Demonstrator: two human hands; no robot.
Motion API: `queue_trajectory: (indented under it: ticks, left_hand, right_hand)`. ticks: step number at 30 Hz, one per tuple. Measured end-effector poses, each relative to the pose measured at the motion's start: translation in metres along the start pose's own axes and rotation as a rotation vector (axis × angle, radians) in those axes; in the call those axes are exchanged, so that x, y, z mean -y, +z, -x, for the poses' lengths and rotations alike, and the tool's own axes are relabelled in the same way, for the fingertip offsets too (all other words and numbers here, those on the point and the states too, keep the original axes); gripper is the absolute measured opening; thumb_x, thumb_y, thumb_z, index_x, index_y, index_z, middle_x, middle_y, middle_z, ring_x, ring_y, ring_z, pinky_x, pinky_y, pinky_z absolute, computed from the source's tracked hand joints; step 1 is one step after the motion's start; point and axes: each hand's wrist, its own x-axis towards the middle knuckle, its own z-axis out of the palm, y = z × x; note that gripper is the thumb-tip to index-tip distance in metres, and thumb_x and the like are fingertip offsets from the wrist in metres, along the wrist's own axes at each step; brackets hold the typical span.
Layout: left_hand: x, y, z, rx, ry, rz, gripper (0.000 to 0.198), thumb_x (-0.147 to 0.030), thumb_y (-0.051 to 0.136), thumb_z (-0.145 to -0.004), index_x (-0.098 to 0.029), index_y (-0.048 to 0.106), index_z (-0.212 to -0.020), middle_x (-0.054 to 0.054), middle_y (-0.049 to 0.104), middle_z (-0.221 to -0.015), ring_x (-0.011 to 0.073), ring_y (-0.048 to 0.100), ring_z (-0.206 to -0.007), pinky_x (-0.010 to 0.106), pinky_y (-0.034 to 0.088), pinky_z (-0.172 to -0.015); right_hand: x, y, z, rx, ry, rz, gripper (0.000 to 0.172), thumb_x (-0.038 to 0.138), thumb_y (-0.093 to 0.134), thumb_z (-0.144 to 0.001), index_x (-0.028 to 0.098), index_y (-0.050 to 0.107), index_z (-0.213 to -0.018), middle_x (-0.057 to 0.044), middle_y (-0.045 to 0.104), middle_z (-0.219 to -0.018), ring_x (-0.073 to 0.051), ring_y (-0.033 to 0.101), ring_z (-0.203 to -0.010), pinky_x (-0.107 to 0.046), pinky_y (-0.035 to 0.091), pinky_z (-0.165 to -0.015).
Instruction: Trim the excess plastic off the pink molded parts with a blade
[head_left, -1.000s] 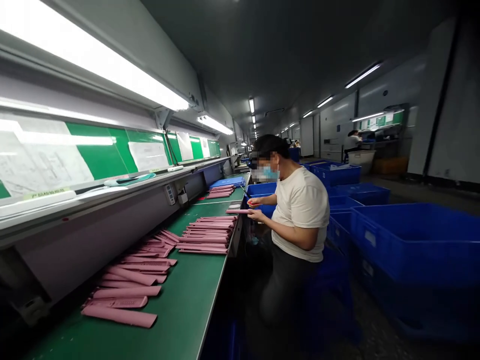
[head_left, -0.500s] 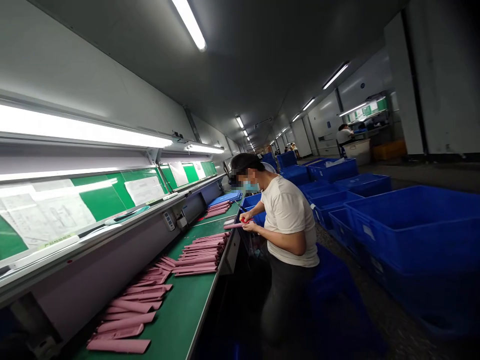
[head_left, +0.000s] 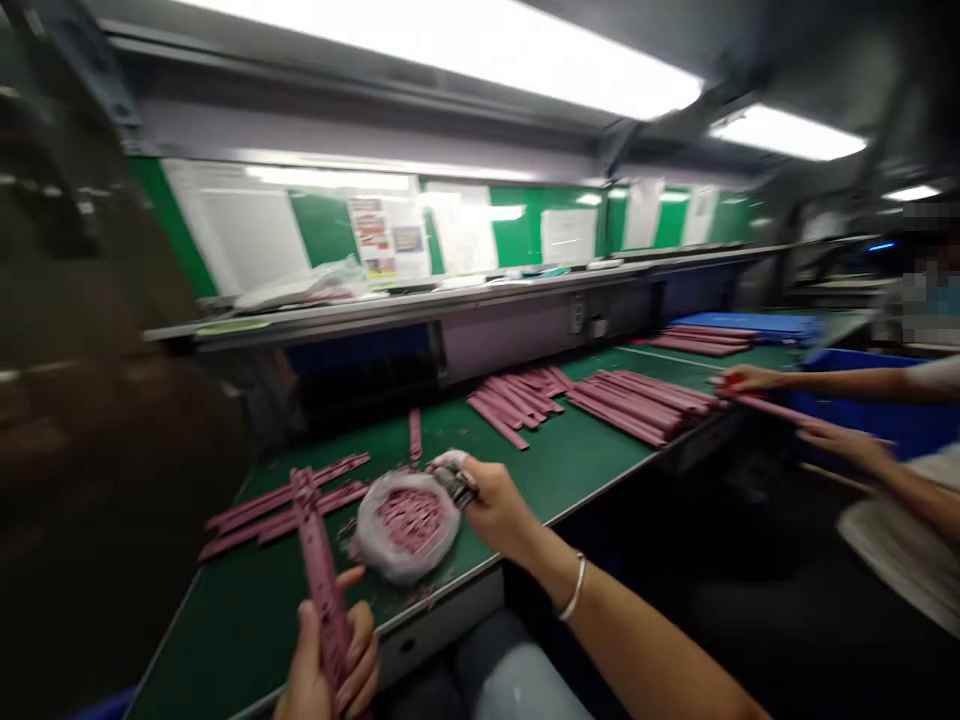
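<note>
Left hand (head_left: 326, 655): fingers curled around the lower end of a pink strip, low in the view.
Pink strip (head_left: 321, 590): long, flat, rubbery-looking and held upright, tilted slightly; its surface detail is blurred.
Right hand (head_left: 495, 510): reaches toward 10 o'clock, gripping a hand tool, with fingers at the rim of a plastic bag.
Hand tool (head_left: 454, 486): small, dark and metallic, too blurred to name.
Plastic bag (head_left: 405, 525): clear, crumpled and bunched into a rough round, resting on the green worktop (head_left: 247, 640) at 2 o'clock from the left hand.
Pink scraps (head_left: 410, 520): a tangled heap inside the bag.
Loose pink strips (head_left: 285, 505): several lying flat at the bag's 9 o'clock, nearly touching it.
</note>
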Motion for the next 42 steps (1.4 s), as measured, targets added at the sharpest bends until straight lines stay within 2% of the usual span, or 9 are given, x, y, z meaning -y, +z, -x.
queue_trajectory:
  ticks: [2,5,12,17,24,28,34,39,42]
  left_hand:
    - [-0.003,-0.002,0.001,-0.030,0.122,-0.056,0.049,-0.061,0.057,-0.081,-0.023,0.059,-0.113,-0.008,0.037,-0.051,0.0025,0.022,-0.032,0.013,0.021,-0.031]
    - [-0.008,0.005,-0.004,-0.056,0.314,-0.142,0.052,-0.062,0.053,-0.083,-0.022,0.058,-0.116,-0.008,0.038,-0.052,0.0038,0.024,-0.036,0.014,0.023,-0.034]
    - [-0.028,0.028,-0.020,-0.077,0.802,-0.179,0.054,-0.061,0.039,-0.090,-0.020,0.058,-0.119,-0.006,0.038,-0.050,0.0085,0.028,-0.039,0.021,0.023,-0.038]
    - [-0.030,0.048,-0.031,-0.122,0.981,-0.250,0.059,-0.066,0.040,-0.087,-0.022,0.056,-0.123,-0.006,0.037,-0.047,0.0112,0.027,-0.039,0.025,0.023,-0.039]
    - [-0.028,0.054,-0.038,-0.149,1.008,-0.314,0.054,-0.066,0.043,-0.085,-0.022,0.058,-0.113,-0.006,0.039,-0.047,0.0118,0.029,-0.039,0.026,0.025,-0.041]
    - [-0.028,0.055,-0.041,-0.076,0.936,-0.323,0.048,-0.065,0.042,-0.087,-0.023,0.060,-0.103,-0.006,0.037,-0.047,0.0115,0.028,-0.038,0.026,0.023,-0.041]
    - [-0.030,0.058,-0.048,-0.010,0.831,-0.322,0.046,-0.060,0.038,-0.091,-0.023,0.060,-0.106,-0.005,0.035,-0.049,0.0116,0.026,-0.039,0.027,0.022,-0.040]
    - [-0.036,0.057,-0.051,-0.011,0.758,-0.305,0.045,-0.054,0.029,-0.096,-0.023,0.059,-0.112,-0.005,0.032,-0.048,0.0109,0.022,-0.037,0.026,0.019,-0.037]
    - [-0.034,0.054,-0.052,-0.010,0.741,-0.306,0.043,-0.054,0.031,-0.095,-0.023,0.060,-0.102,-0.005,0.033,-0.048,0.0106,0.024,-0.038,0.026,0.021,-0.038]
  right_hand:
    - [-0.015,0.008,-0.008,0.084,0.058,0.077,0.041,0.003,0.043,-0.085,0.016,0.052,-0.123,-0.009,0.068,-0.106,-0.019,0.063,-0.101,-0.026,0.046,-0.083]
    - [-0.023,0.020,-0.010,0.200,0.125,0.220,0.040,0.004,0.042,-0.082,0.011,0.052,-0.120,-0.015,0.067,-0.098,-0.025,0.065,-0.089,-0.031,0.046,-0.073]
    - [0.024,0.015,0.024,0.497,-0.028,0.327,0.028,0.003,0.044,-0.073,0.019,0.053,-0.093,-0.005,0.063,-0.088,-0.020,0.061,-0.079,-0.027,0.037,-0.063]
    - [0.036,0.011,0.031,0.593,-0.118,0.372,0.020,0.008,0.048,-0.076,0.021,0.053,-0.090,-0.003,0.062,-0.085,-0.019,0.060,-0.068,-0.027,0.031,-0.053]
    - [0.028,0.020,0.022,0.595,-0.108,0.405,0.016,0.012,0.047,-0.082,0.021,0.058,-0.089,-0.005,0.060,-0.081,-0.019,0.061,-0.066,-0.027,0.035,-0.051]
    - [0.023,0.021,0.014,0.591,-0.051,0.441,0.016,0.012,0.047,-0.081,0.019,0.060,-0.088,-0.007,0.061,-0.083,-0.019,0.061,-0.069,-0.026,0.038,-0.054]
    - [0.009,0.023,0.016,0.553,-0.080,0.422,0.019,0.007,0.046,-0.080,0.018,0.060,-0.087,-0.007,0.059,-0.082,-0.020,0.059,-0.070,-0.027,0.038,-0.056]
    - [-0.010,0.024,0.026,0.489,-0.115,0.295,0.036,0.003,0.046,-0.077,0.018,0.056,-0.108,-0.009,0.058,-0.105,-0.019,0.057,-0.088,-0.027,0.042,-0.070]
    - [-0.015,0.026,0.030,0.556,-0.097,0.277,0.034,0.003,0.048,-0.076,0.019,0.056,-0.105,-0.007,0.057,-0.103,-0.019,0.056,-0.087,-0.027,0.041,-0.069]
